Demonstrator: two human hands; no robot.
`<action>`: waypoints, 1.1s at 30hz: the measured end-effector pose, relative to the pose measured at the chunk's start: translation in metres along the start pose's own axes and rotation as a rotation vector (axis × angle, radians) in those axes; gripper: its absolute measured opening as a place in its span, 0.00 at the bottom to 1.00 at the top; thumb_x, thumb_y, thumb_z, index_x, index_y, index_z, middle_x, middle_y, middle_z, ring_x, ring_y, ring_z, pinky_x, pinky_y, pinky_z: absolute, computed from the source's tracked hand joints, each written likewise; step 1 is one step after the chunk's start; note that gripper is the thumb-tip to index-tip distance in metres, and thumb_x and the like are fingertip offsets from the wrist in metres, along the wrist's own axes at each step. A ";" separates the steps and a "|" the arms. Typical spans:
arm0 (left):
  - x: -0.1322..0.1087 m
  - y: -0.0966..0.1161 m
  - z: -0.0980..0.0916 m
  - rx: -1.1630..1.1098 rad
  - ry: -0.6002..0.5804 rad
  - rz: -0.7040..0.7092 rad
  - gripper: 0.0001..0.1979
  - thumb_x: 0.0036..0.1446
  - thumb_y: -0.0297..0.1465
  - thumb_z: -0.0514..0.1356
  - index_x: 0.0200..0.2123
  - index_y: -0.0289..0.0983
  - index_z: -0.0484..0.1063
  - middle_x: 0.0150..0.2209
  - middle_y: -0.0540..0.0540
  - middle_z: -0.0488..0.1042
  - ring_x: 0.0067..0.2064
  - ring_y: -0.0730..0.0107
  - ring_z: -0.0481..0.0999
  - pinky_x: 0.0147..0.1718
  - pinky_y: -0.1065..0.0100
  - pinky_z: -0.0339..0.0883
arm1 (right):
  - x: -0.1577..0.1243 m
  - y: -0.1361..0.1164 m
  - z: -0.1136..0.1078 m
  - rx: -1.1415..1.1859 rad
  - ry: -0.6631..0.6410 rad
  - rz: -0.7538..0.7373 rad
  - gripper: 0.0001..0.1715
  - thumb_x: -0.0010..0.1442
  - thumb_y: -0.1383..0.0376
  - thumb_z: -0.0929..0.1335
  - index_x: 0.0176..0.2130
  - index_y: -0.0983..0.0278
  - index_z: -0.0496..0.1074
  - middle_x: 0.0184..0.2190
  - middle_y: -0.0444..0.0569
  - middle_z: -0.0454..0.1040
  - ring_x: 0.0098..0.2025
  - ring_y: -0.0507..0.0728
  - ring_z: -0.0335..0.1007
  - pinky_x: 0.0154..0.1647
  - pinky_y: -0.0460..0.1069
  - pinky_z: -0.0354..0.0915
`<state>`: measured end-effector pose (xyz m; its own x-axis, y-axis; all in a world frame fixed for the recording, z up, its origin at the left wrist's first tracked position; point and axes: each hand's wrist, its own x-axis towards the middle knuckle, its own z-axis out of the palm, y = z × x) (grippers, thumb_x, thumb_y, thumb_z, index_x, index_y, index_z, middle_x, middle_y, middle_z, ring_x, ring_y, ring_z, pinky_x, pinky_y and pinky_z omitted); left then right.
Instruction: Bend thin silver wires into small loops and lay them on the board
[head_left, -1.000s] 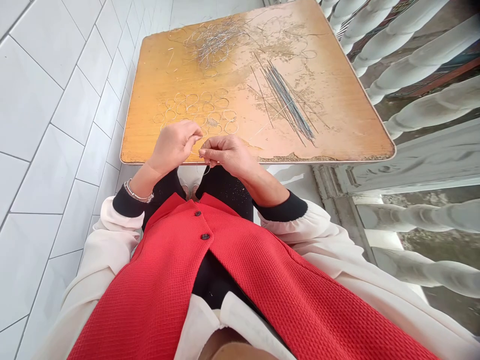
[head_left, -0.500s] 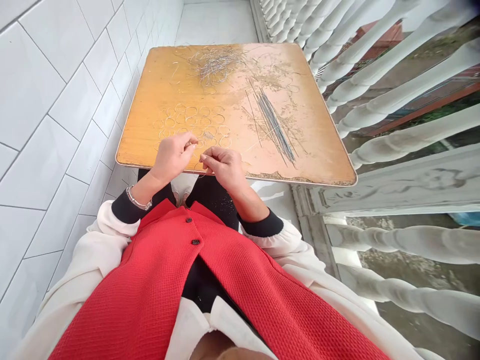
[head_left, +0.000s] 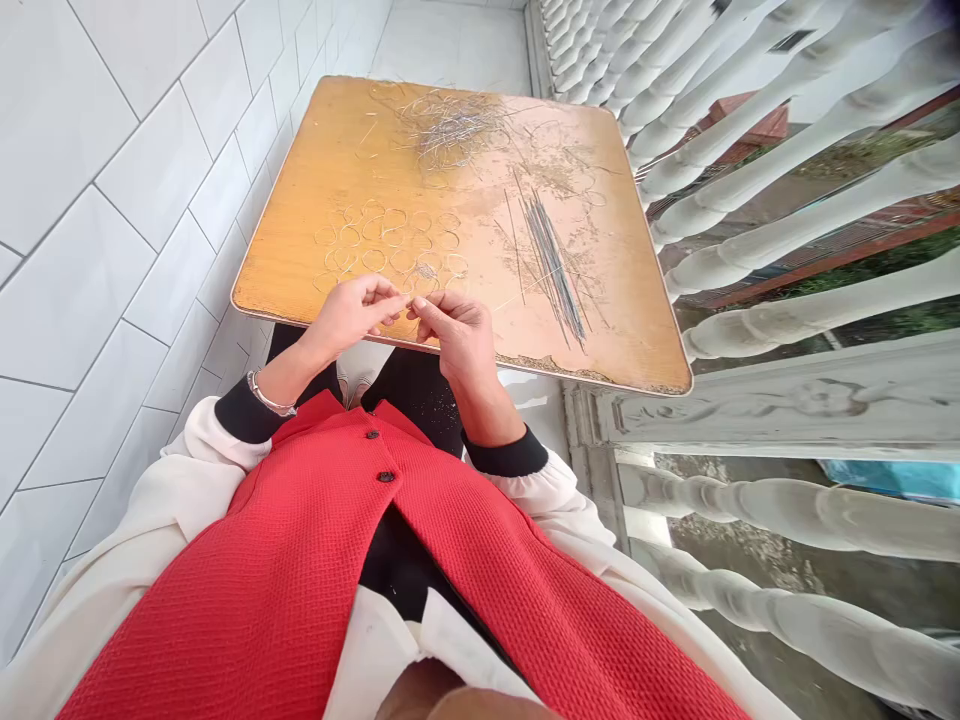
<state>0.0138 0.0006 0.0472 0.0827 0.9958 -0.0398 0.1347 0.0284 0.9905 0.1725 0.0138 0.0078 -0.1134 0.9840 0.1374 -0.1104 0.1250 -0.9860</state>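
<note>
Over the near edge of the table, my left hand (head_left: pixel 361 312) and my right hand (head_left: pixel 454 325) meet fingertip to fingertip. Both are closed in a pinch on a thin wire, which is mostly hidden by the fingers. Just beyond them lie several thin wire rings (head_left: pixel 396 220) in rough rows. Close to my fingertips is a small heap of tiny pieces (head_left: pixel 426 271), too small to make out. To the right of my right hand rests a bundle of straight grey wires (head_left: pixel 551 265).
A tangled pile of wire (head_left: pixel 457 128) sits at the far side of the worn wooden table (head_left: pixel 300 200). A white tiled wall (head_left: pixel 150 220) runs along the left, and a white balustrade (head_left: pixel 795 310) stands on the right. The table's front edge (head_left: pixel 555 367) is chipped.
My hands have come together; before, a small gap lay between them and a thin loop of wire hung below my right fingers. The view has tilted slightly.
</note>
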 end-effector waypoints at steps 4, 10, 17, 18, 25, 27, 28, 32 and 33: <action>-0.003 -0.004 0.005 -0.025 -0.007 -0.021 0.05 0.56 0.23 0.65 0.29 0.33 0.72 0.24 0.51 0.75 0.26 0.80 0.73 0.24 0.78 0.63 | 0.002 0.002 0.001 -0.025 0.024 -0.036 0.28 0.46 0.42 0.77 0.23 0.63 0.74 0.18 0.40 0.66 0.18 0.46 0.56 0.19 0.44 0.54; -0.003 -0.008 0.009 -0.084 0.083 0.002 0.04 0.58 0.25 0.65 0.31 0.34 0.74 0.22 0.52 0.75 0.23 0.81 0.73 0.24 0.78 0.65 | 0.000 0.000 -0.001 -0.069 0.050 -0.083 0.29 0.45 0.41 0.78 0.28 0.64 0.78 0.21 0.41 0.70 0.18 0.46 0.58 0.18 0.44 0.56; -0.005 -0.009 0.008 -0.155 0.052 0.008 0.03 0.60 0.26 0.65 0.39 0.35 0.78 0.22 0.54 0.75 0.22 0.83 0.72 0.23 0.79 0.66 | 0.003 -0.008 -0.003 -0.038 -0.003 -0.112 0.31 0.55 0.39 0.72 0.28 0.64 0.75 0.23 0.43 0.72 0.18 0.45 0.61 0.19 0.43 0.59; -0.006 -0.008 0.007 -0.165 0.044 0.005 0.03 0.61 0.27 0.65 0.38 0.35 0.78 0.22 0.54 0.75 0.21 0.83 0.72 0.23 0.79 0.66 | 0.004 -0.009 -0.002 -0.031 -0.006 -0.112 0.30 0.56 0.40 0.72 0.28 0.64 0.74 0.23 0.43 0.72 0.19 0.45 0.61 0.19 0.43 0.60; -0.008 -0.008 0.004 -0.211 -0.027 0.019 0.02 0.61 0.27 0.66 0.36 0.35 0.78 0.22 0.54 0.76 0.20 0.82 0.71 0.21 0.79 0.64 | 0.008 -0.010 -0.001 0.001 0.028 -0.122 0.24 0.57 0.47 0.75 0.28 0.63 0.69 0.23 0.40 0.70 0.19 0.44 0.59 0.19 0.42 0.59; -0.009 -0.008 0.004 -0.209 -0.040 0.022 0.02 0.60 0.28 0.66 0.36 0.35 0.78 0.22 0.54 0.76 0.20 0.82 0.71 0.21 0.78 0.64 | 0.006 -0.011 -0.001 0.007 0.016 -0.136 0.23 0.57 0.48 0.75 0.28 0.63 0.70 0.23 0.40 0.70 0.19 0.45 0.59 0.20 0.42 0.59; -0.009 -0.008 0.004 -0.204 -0.043 0.020 0.02 0.60 0.28 0.66 0.36 0.35 0.78 0.22 0.54 0.76 0.20 0.82 0.71 0.21 0.78 0.64 | 0.006 -0.012 -0.001 0.005 0.012 -0.141 0.23 0.57 0.49 0.75 0.27 0.63 0.70 0.22 0.40 0.69 0.19 0.45 0.59 0.20 0.43 0.59; -0.011 -0.007 0.004 -0.191 -0.058 0.007 0.03 0.60 0.28 0.66 0.39 0.36 0.78 0.21 0.54 0.75 0.20 0.82 0.71 0.21 0.78 0.63 | 0.003 -0.016 0.000 -0.021 -0.002 -0.138 0.22 0.57 0.52 0.76 0.24 0.64 0.70 0.19 0.39 0.66 0.19 0.46 0.59 0.21 0.43 0.59; -0.011 -0.007 0.003 -0.188 -0.061 0.007 0.05 0.60 0.28 0.66 0.40 0.36 0.79 0.21 0.55 0.75 0.20 0.82 0.70 0.20 0.78 0.63 | 0.003 -0.016 0.000 -0.020 -0.011 -0.133 0.21 0.57 0.53 0.76 0.24 0.64 0.70 0.18 0.39 0.66 0.19 0.46 0.59 0.21 0.43 0.59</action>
<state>0.0153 -0.0113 0.0407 0.1431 0.9891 -0.0350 -0.0522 0.0429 0.9977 0.1742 0.0145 0.0243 -0.1102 0.9571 0.2678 -0.1054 0.2567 -0.9607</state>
